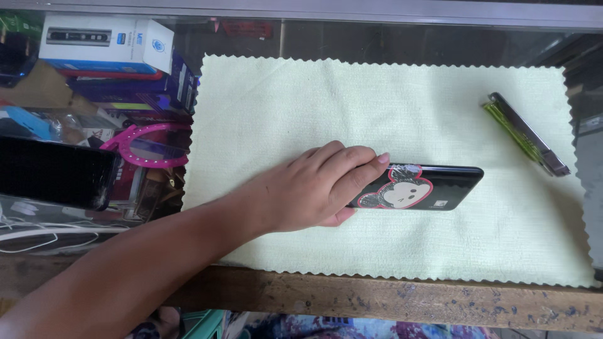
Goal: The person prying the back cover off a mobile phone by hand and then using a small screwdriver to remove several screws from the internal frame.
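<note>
My left hand reaches in from the lower left and rests over the left end of a phone, fingers on its far edge and thumb under its near edge. The phone lies flat in a black case with a red-outlined cartoon character. Beneath it is a pale yellow-green cloth with zigzag edges, spread across a glass counter. My right hand is out of view.
A slim green and metal tool lies on the cloth's right side. A black phone with a cracked corner sits at the left. Under the glass are boxes and a pink round frame. A worn wooden edge runs along the front.
</note>
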